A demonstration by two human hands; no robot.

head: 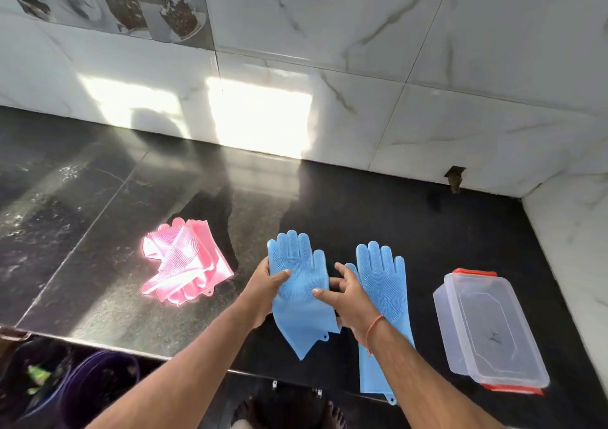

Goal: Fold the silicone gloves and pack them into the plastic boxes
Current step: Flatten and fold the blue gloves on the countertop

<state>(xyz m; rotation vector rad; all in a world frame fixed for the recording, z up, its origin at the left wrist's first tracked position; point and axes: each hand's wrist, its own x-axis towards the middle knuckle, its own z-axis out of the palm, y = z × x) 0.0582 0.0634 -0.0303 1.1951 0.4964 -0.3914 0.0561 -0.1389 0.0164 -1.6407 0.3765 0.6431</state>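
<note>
At nine o'clock from my hands I see the heap of pink silicone gloves (184,264) lying crumpled in a bright patch of sun on the black stone counter (98,205), well apart from everything else. Below the counter's front edge, at seven o'clock, sits a dark purple bucket (98,386) with something green just beside it that I cannot make out. At the centre, my left hand (263,292) grips the left edge of the first blue silicone glove (299,293), thumb laid across its bristled palm, the glove's fingers pointing to twelve o'clock. My right hand (348,297) is spread with fingers relaxed, its fingertip touching that glove's right edge, and it partly covers the second blue silicone glove (383,300), which lies flat just beside the first, its cuff hanging over the counter's front edge at five o'clock. An orange thread (373,328) circles my right wrist. At three o'clock stands the clear plastic box (490,330) with red clips, lid on, apart from the gloves. Behind it all, white marble-pattern wall tiles (362,50) run from ten to two o'clock and carry a glaring sun reflection.
</note>
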